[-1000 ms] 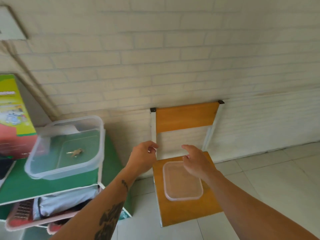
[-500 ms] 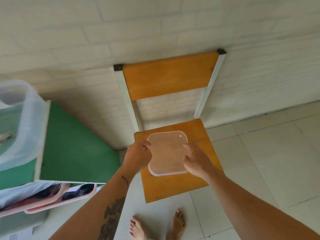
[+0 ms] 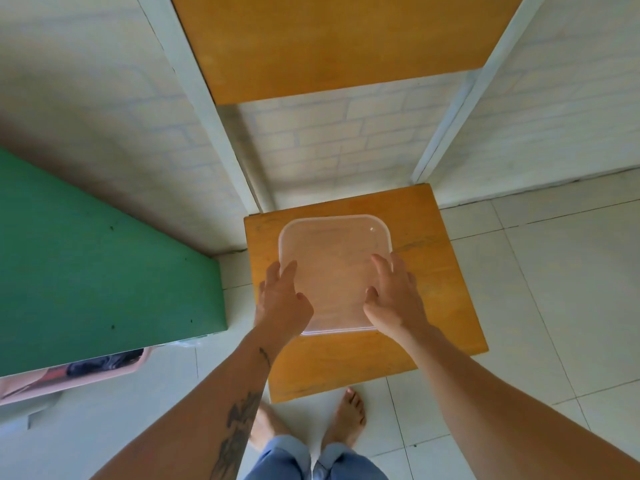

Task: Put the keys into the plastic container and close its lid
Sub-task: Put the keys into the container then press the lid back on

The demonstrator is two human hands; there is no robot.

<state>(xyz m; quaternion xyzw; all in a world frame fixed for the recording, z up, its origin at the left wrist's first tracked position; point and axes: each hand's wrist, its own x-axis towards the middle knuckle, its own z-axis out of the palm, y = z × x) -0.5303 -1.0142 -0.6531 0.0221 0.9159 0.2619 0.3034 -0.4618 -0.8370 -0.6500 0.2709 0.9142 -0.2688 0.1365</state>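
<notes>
Plainly the biggest thing in view is the wooden chair [image 3: 443,306], its seat facing the person and its back rising toward the brick wall, with a green table [image 3: 104,271] off to the left; neither the plastic container nor the keys appear in this view, so where they sit cannot be told from here. On the seat lies the clear lid [image 3: 334,258], flat, rounded at the corners, its far edge near the chair's back posts. The left hand [image 3: 282,299] rests at the lid's left edge with fingers spread over the rim, and the right hand [image 3: 393,296] lies on the right side, fingertips on the lid's surface; both hands are spread wide, touching the lid but not yet clamped on it. The step in hand looks to be picking up the lid. To do it well, each grip should hook under an opposite edge, thumbs on top, since a thin lid lying flush on wood gives little to catch; sliding it slightly toward the seat's near edge would likely free a lip to get under. Thin plastic bends, so lifting evenly from both sides should keep it from twisting or slipping out.
</notes>
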